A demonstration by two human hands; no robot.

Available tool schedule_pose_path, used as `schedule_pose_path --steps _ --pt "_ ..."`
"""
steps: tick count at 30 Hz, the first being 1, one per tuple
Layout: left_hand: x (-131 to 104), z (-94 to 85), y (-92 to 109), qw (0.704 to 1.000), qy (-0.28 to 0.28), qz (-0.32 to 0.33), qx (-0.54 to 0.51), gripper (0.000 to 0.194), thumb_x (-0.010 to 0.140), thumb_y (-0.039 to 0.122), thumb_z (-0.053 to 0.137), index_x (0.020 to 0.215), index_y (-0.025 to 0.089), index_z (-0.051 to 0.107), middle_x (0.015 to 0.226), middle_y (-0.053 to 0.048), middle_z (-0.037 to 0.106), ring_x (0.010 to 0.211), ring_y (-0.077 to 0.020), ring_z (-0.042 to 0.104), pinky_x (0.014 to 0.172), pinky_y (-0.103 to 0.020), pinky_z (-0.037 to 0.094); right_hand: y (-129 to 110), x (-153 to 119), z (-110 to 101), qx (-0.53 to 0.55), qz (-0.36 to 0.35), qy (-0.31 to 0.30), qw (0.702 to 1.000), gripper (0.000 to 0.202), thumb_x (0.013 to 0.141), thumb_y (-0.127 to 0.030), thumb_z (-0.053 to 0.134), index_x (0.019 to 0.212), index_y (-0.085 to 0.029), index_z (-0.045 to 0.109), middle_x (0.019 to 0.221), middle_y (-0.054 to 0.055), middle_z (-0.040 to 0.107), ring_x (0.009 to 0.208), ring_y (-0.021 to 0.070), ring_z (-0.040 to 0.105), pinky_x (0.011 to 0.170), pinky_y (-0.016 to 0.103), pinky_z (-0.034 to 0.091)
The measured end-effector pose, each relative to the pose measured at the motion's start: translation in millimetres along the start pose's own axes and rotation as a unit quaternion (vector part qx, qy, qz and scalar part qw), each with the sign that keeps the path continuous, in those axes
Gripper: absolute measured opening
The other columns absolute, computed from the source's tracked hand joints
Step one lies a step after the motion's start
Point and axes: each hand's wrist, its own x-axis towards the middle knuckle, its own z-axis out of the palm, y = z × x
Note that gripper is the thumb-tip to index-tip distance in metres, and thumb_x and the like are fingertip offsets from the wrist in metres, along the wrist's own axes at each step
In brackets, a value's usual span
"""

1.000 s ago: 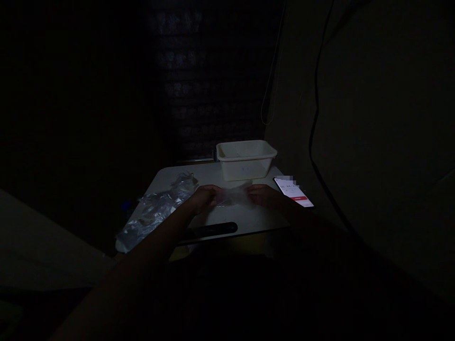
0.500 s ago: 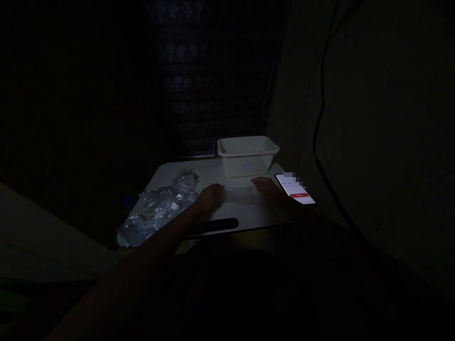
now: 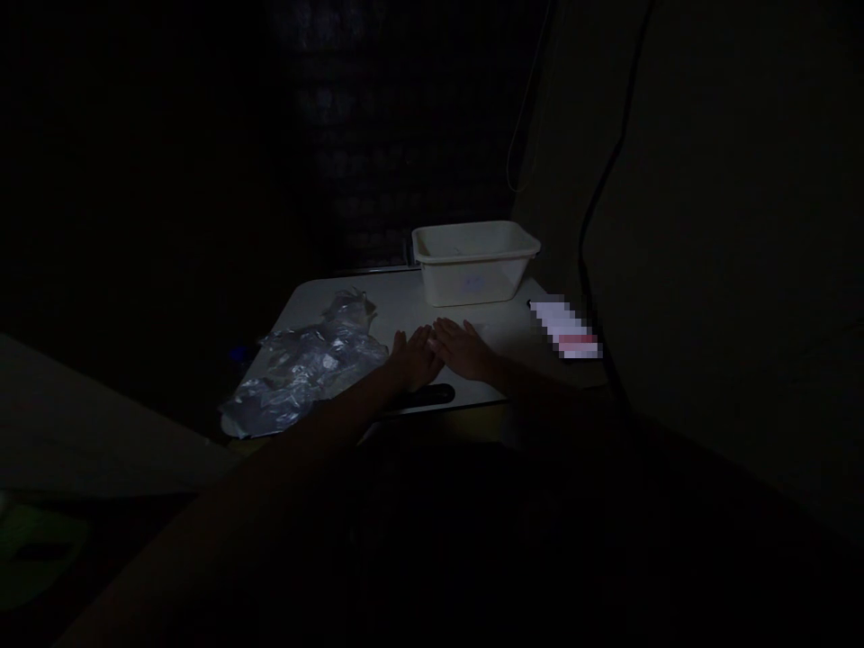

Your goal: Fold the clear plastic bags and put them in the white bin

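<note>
Left hand (image 3: 413, 358): palm down on or just over the pale tabletop (image 3: 391, 297), fingers extended and unclenched, no grasp apparent. Right hand (image 3: 463, 349): likewise palm down, fingers straight, thumb apart, nothing pinched as far as visible. Both sets of fingertips close together at the centre; contact between them, or overlap only, impossible to tell.

Clear film (image 3: 479, 327): by faint sheen alone, at one to two o'clock from the right palm, the remainder probably beneath both hands (a poor subject for so dark a room).

Step in hand, by judgement: flattening or smoothing of the film against the tabletop. Requirement of the next move, likewise by judgement: light, even pressure outward from the centre, then a careful fingertip pinch at one thin edge.

Surroundings, with the hands as dial centre: heap of crinkled clear plastic (image 3: 303, 369) at nine o'clock; white tub (image 3: 479, 281) at one o'clock, apart from the fingers; phone (image 3: 567, 328) at three o'clock; dark handle slot (image 3: 442, 393) at six o'clock, partly behind the left wrist.

Obscured: film outline and layers; undersides of both palms; most of the tub's interior; phone display, pixelated; forearms, lost in shadow towards the bottom edge; green item (image 3: 47, 549) at eight o'clock, cut off and unidentifiable.
</note>
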Motion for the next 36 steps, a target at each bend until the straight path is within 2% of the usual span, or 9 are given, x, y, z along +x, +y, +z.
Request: schedule_pose_path --steps 7,16,20,29,36 --pt "-0.4 1.9 1.8 0.999 -0.013 -0.011 0.039 0.056 0.079 0.037 0.023 0.125 0.006 0.018 0.13 -0.017 0.018 0.12 -0.0262 0.011 0.089 -0.053 0.01 -0.4 -7.1 -0.1 -0.024 -0.012 -0.013 1.0 0.05 0.082 -0.038 0.014 0.117 -0.01 0.035 0.126 0.014 0.031 0.117 0.0219 0.023 0.092 0.048 0.015" --pt "-2.1 -5.5 6.8 0.997 -0.05 -0.04 0.038 0.056 0.078 0.038 0.021 0.125 0.007 0.019 0.131 -0.016 0.017 0.12 -0.0264 0.007 0.09 -0.052 0.01 0.5 -10.1 0.8 -0.032 -0.004 -0.009 0.999 0.047 0.082 -0.039 0.016 0.117 -0.014 0.036 0.127 0.013 0.03 0.117 0.0221 0.023 0.091 0.049 0.015" --pt "-1.4 -4.9 6.9 0.997 -0.046 -0.042 0.039 0.057 0.079 0.039 0.02 0.124 0.005 0.021 0.13 -0.017 0.017 0.12 -0.0277 0.008 0.09 -0.052 0.011 8.1 -11.7 3.7 -0.041 0.014 0.008 0.999 0.048 0.082 -0.036 0.016 0.118 -0.009 0.033 0.126 0.016 0.029 0.117 0.023 0.024 0.09 0.051 0.015" --pt "-1.7 -6.8 8.6 0.996 -0.049 -0.046 0.051 0.062 0.079 0.045 0.013 0.124 0.003 0.019 0.131 -0.017 0.014 0.12 -0.0274 0.008 0.09 -0.051 0.012 28.4 -21.9 -0.9 -0.041 0.037 0.024 0.998 0.05 0.082 -0.037 0.016 0.117 -0.008 0.035 0.125 0.017 0.031 0.116 0.0241 0.025 0.09 0.052 0.012" --pt "-0.7 -7.2 8.7 0.995 -0.06 -0.048 0.06 0.062 0.079 0.045 0.012 0.125 0.003 0.018 0.131 -0.018 0.014 0.12 -0.0266 0.009 0.09 -0.051 0.012 39.4 -26.5 1.0 -0.042 0.056 0.039 0.997 0.045 0.082 -0.037 0.019 0.115 -0.014 0.037 0.125 0.015 0.033 0.116 0.0222 0.025 0.091 0.05 0.011"
